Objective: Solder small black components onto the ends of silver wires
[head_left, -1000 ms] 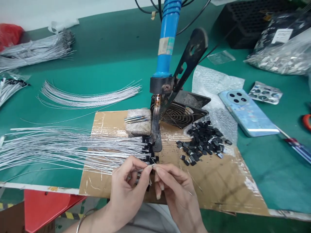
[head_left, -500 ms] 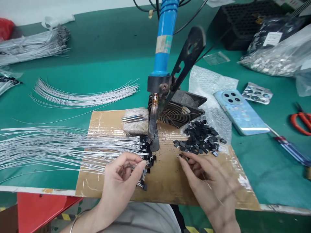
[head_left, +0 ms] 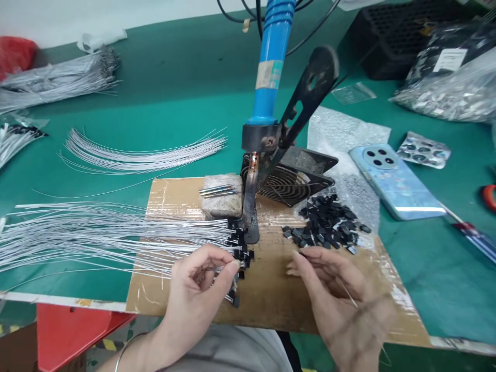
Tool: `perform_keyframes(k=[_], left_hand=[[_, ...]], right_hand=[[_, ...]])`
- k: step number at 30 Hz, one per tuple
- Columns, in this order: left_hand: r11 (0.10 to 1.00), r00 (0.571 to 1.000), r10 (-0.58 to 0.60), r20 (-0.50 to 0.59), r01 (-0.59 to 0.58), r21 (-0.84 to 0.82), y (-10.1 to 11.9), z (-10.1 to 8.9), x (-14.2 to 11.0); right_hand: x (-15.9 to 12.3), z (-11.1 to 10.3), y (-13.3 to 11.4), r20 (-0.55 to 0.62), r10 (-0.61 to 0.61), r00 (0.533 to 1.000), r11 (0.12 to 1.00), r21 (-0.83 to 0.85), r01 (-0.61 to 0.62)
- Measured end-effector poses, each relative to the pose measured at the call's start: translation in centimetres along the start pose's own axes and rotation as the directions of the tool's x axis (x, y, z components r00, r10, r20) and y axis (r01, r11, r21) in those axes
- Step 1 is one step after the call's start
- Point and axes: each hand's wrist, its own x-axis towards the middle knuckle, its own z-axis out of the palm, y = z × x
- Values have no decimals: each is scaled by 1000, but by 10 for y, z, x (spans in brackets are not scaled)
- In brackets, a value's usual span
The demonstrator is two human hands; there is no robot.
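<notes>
Left hand (head_left: 199, 294) left of soldering iron (head_left: 271, 77), right hand (head_left: 335, 302) to its right, both hands' fingers pinched narrow, contents unclear, white wires (head_left: 112, 235) left of iron, black pieces (head_left: 330, 223) right.

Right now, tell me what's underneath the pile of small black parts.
Around the pile of small black parts, cardboard shows at the front and translucent plastic sheeting at the right. It covers whatever lies beneath its middle.

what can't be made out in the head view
All in the head view:
Anything pinched in the left hand: covered by the grip.
Anything in the right hand: covered likewise.
Soldering iron: cut off by the top edge.
Red handle: cut off by the right edge.
White label: print too small.
</notes>
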Motion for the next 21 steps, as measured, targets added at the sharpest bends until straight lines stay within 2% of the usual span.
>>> perform_keyframes(k=[2,4,6,12,21], left_hand=[[1000,1000,0,5,0,8,1,0,1],[1000,1000,2,9,-2,11,2,0,2],[1000,1000,3,12,-3,13,3,0,2],[1000,1000,2,25,-2,5,4,-1,0],[1000,1000,2,31,-3,20,1,-2,-1]], right_hand=[[-5,6,-9,26,-27,999,1000,12,27],[-10,13,-18,116,-113,987,992,61,107],[-13,20,-25,179,-156,971,983,129,134],[-17,30,-28,351,-54,935,973,230,-30],[-17,31,-30,380,6,925,955,272,-118]])
